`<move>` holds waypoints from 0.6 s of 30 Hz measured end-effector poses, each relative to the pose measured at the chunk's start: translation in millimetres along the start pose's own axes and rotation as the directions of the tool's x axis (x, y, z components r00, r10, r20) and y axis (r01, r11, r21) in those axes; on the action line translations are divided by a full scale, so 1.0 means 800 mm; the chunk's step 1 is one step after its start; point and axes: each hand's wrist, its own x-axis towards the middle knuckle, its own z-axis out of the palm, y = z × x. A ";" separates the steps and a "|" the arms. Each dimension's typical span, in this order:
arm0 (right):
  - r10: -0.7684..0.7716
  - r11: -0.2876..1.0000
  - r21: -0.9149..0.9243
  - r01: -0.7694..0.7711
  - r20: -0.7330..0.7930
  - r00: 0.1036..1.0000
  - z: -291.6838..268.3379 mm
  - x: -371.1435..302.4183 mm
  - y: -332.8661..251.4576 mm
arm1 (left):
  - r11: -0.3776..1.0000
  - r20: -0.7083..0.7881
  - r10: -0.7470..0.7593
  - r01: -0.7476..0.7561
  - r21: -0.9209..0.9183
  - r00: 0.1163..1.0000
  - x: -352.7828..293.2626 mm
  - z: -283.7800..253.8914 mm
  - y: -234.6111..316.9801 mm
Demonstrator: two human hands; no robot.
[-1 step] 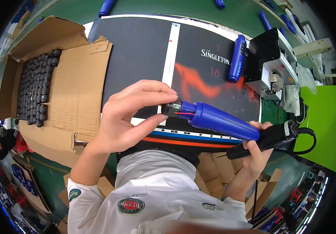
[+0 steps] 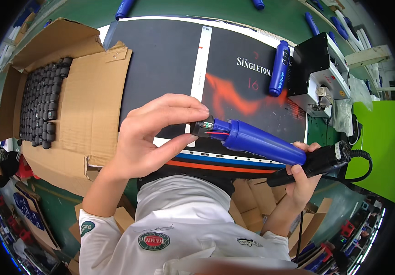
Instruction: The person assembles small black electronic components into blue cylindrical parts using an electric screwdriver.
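Observation:
Between the thumb and fingers of my left hand (image 2: 154, 133) is a small black end cap (image 2: 196, 129) with a bit of green circuit board showing. Thin red and dark wires (image 2: 217, 133) run from it into the open end of a blue tapered plastic housing (image 2: 261, 143). My right hand (image 2: 302, 176) grips the narrow end of that housing. The same hand also holds a black electric screwdriver (image 2: 314, 164), its thin bit pointing left and a coiled cord at its back end. The cap and the housing are apart, joined by the wires.
On the left an open cardboard box (image 2: 94, 103) holds rows of black caps (image 2: 44, 101). A finished-looking blue housing (image 2: 279, 68) lies on the dark mat (image 2: 160, 59), beside a black and white machine (image 2: 321, 68). A green board (image 2: 376, 151) is at far right; cartons (image 2: 252, 201) stand below.

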 end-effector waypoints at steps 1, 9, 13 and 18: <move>0.002 1.000 -0.001 -0.002 0.000 1.000 0.000 0.000 0.000 | 1.000 0.000 -0.002 0.002 -0.001 1.000 0.000 -0.001 0.000; 0.059 0.998 0.004 -0.059 -0.004 0.998 -0.002 -0.002 0.004 | 0.984 0.013 0.069 -0.070 0.164 0.998 0.007 -0.005 0.005; 0.034 0.999 -0.038 -0.034 -0.007 0.999 -0.003 -0.002 0.008 | 0.989 0.027 0.053 -0.057 0.134 0.998 0.003 -0.007 -0.003; 0.065 0.996 -0.057 -0.067 -0.032 0.997 -0.001 -0.003 0.013 | 0.991 0.040 -0.041 0.046 -0.128 0.998 -0.004 -0.005 -0.012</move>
